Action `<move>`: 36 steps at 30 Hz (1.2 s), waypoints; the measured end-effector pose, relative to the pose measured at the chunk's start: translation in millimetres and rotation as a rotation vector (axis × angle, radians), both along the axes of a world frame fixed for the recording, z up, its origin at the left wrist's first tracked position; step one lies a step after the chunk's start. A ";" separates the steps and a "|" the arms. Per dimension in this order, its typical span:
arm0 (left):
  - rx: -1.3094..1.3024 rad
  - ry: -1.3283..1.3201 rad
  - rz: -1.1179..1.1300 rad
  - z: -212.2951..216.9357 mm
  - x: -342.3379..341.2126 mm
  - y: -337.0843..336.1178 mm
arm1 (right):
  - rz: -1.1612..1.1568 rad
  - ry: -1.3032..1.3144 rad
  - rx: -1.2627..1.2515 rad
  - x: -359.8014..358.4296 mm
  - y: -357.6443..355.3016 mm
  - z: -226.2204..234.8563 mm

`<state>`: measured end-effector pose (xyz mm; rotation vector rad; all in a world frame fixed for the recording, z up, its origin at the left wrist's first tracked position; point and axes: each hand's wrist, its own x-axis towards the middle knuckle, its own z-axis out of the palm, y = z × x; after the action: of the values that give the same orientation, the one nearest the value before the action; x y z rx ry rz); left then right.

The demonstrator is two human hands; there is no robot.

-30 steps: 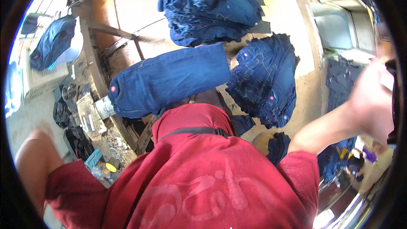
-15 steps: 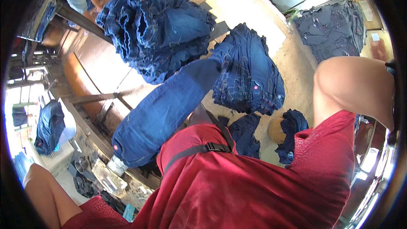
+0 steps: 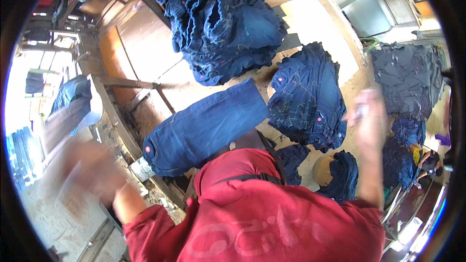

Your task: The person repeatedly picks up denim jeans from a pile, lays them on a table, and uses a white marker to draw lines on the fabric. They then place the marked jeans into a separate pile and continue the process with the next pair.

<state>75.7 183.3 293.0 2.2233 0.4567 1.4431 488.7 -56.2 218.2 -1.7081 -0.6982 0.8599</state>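
A pair of blue jeans (image 3: 208, 126) lies folded lengthwise over my lap, a small red round tag near its left end. My left hand (image 3: 92, 170) is smeared by motion to the left of the jeans, so its fingers do not show clearly. At the right, my right hand (image 3: 367, 114) is raised with its fingers curled round a small pale thing too blurred to name. The nearest thing to that hand is a heap of blue jeans (image 3: 308, 99), which it appears to be just right of.
Ahead stands a large pile of jeans (image 3: 223, 29). Dark grey cloth pieces (image 3: 405, 77) are heaped at the far right. A round stool (image 3: 323, 171) partly under denim is near my right side. A wooden beam (image 3: 119, 121) runs along the left.
Both forearms have swung forward into view, the left one blurred. The jeans' far end now lies apart from the right heap. My view has shifted, moving the piles rightward.
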 end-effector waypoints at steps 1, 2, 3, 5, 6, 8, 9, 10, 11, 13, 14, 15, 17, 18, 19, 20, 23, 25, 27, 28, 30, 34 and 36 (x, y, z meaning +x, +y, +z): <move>0.082 0.189 0.302 -67.1 9.4 -1.1 | -0.135 0.122 -0.176 -16.2 0.0 -63.8; 0.160 0.343 0.342 -132.0 12.4 -13.8 | -0.056 0.207 -0.161 -27.6 -6.4 -115.6; -0.110 0.514 0.243 -190.4 13.6 -35.7 | -0.102 0.270 -0.377 -35.3 -9.4 -165.4; -0.244 0.642 0.119 -278.6 20.0 -63.1 | -0.234 0.458 -0.379 -58.6 -13.9 -242.9; -0.207 0.745 0.035 -304.7 24.6 -72.4 | -0.318 0.492 -0.416 -68.5 -11.6 -266.9; -0.249 0.848 0.144 -332.3 47.1 -74.7 | -0.159 0.380 -0.353 -85.5 -3.3 -285.5; -0.199 0.868 0.214 -339.2 61.8 -67.9 | -0.015 0.121 -0.255 -94.8 3.0 -283.7; -0.167 0.843 0.273 -344.4 77.6 -59.2 | 0.114 -0.165 -0.151 -104.4 11.5 -277.4; -0.299 0.896 0.277 -349.3 91.3 -50.8 | 0.106 -0.262 -0.113 -119.6 20.8 -271.0; -0.475 0.980 0.215 -359.1 105.7 -33.5 | 0.180 -0.320 -0.179 -145.2 28.9 -251.8; -0.576 1.033 0.155 -367.0 110.5 -24.9 | 0.235 -0.334 -0.174 -157.4 32.2 -244.4; -0.686 1.072 0.077 -375.2 112.0 -19.0 | 0.248 -0.337 -0.205 -170.3 33.9 -238.4; -0.672 1.060 0.056 -391.5 110.5 -9.2 | 0.268 -0.460 -0.121 -195.1 39.3 -234.9; -0.635 0.986 0.040 -398.2 109.3 -3.9 | 0.267 -0.583 -0.028 -204.0 42.7 -236.4; -0.579 0.946 0.052 -403.6 108.6 1.2 | 0.221 -0.606 0.113 -212.6 51.8 -242.7; -0.567 0.994 0.046 -407.4 108.9 7.3 | 0.262 -0.685 0.083 -217.2 54.6 -244.9; -0.412 0.903 0.038 -412.5 114.6 27.0 | 0.322 -0.876 0.051 -224.9 68.8 -254.4; -0.399 0.930 0.001 -413.1 119.6 36.7 | 0.324 -0.953 0.032 -227.2 78.9 -258.6; -0.408 0.941 0.022 -413.7 122.9 41.7 | 0.312 -0.967 0.004 -230.1 91.2 -263.2; -0.441 0.913 0.040 -414.8 123.9 42.9 | 0.296 -0.979 -0.003 -230.9 98.5 -266.5; -0.526 0.909 0.069 -417.9 125.0 42.5 | 0.327 -0.977 -0.089 -234.0 109.7 -271.2; -0.534 0.882 0.066 -426.7 124.3 40.8 | 0.395 -0.983 -0.170 -235.5 110.9 -271.8; -0.530 0.832 0.067 -431.7 125.2 40.1 | 0.419 -0.990 -0.157 -233.1 90.3 -259.9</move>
<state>201.0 223.3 -138.7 2.2497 1.0356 0.2722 255.6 34.2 -41.6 -2.1441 -1.7242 0.2755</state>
